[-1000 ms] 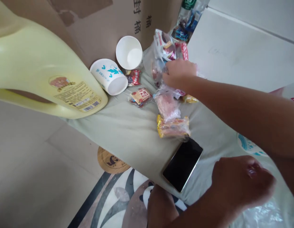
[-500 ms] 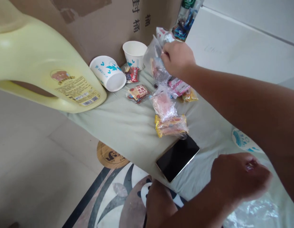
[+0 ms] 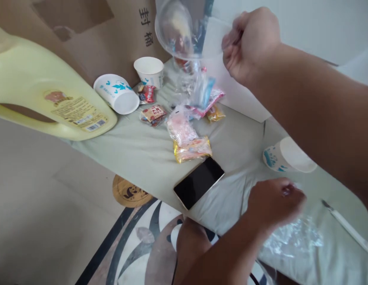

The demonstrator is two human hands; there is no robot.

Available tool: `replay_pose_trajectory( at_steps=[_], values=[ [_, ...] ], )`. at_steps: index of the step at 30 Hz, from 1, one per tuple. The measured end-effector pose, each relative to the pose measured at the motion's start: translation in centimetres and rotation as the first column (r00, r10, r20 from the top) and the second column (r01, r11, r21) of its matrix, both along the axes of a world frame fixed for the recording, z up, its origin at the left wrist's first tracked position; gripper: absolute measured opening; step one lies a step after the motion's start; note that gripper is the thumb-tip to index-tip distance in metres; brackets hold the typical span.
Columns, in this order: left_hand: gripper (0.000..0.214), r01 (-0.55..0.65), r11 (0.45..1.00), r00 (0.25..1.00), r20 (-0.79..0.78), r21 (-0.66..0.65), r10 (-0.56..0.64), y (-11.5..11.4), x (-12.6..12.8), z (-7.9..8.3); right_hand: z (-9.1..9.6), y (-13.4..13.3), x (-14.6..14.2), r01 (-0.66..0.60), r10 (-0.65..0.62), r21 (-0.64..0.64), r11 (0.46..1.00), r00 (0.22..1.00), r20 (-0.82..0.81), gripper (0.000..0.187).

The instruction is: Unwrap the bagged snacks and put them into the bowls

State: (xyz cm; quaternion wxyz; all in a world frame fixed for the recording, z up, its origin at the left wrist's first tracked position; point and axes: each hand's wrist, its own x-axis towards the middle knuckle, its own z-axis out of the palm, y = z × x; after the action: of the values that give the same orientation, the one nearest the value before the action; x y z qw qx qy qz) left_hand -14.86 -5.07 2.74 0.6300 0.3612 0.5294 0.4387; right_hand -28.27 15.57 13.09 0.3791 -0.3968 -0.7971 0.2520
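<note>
My right hand (image 3: 250, 45) is raised at the upper right, blurred, its fingers curled at the edge of a clear plastic bag (image 3: 174, 33). The bag hangs to the left over a heap of small wrapped snacks (image 3: 191, 85). Below the heap lie a pink-and-clear packet (image 3: 181, 126) and a yellow-edged packet (image 3: 193, 148). My left hand (image 3: 275, 200) is closed in a fist low on the right, above crumpled clear plastic (image 3: 293, 237). A shiny bit shows between its fingers, too small to name.
Two paper cups (image 3: 117, 93) stand or lie at the back left, beside a large yellow jug (image 3: 53, 87). Another paper cup (image 3: 274, 158) lies on the right, near a slim white tool (image 3: 347, 227) with a dark tip. A phone (image 3: 198, 182) lies near the cloth's front edge.
My right hand has lifted up and to the right, and the clear bag has risen off the heap. My view has shifted, showing the right paper cup and white tool more fully.
</note>
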Motion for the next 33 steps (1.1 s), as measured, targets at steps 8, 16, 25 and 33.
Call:
replay_pose_trajectory(
  at_steps=[8, 16, 25, 33],
  values=[
    [0.018, -0.004, 0.997, 0.989, -0.15, 0.083, 0.016, 1.8, 3.3, -1.4, -2.9, -6.9, 25.7, 0.227, -0.171, 0.082, 0.97, 0.886, -0.432, 0.018],
    [0.025, 0.011, 0.999, 0.928, 0.373, -0.052, 0.009, 3.1, 6.0, -1.0, -10.2, -12.6, 45.6, 0.622, -0.665, 0.424, 0.658, 0.745, -0.061, 0.017],
    [0.036, -0.216, 0.975, 0.839, 0.503, -0.041, 0.207, 2.7, 8.3, -3.4, -14.2, -16.0, 47.0, 0.465, -0.466, -0.031, 0.885, 0.883, -0.055, 0.033],
    [0.029, -0.456, 0.889, 0.847, 0.325, 0.037, 0.421, 4.1, 10.2, -3.6, -14.9, -21.4, 42.2, -0.093, -0.558, -0.874, 0.477, 0.736, -0.383, 0.098]
  ],
)
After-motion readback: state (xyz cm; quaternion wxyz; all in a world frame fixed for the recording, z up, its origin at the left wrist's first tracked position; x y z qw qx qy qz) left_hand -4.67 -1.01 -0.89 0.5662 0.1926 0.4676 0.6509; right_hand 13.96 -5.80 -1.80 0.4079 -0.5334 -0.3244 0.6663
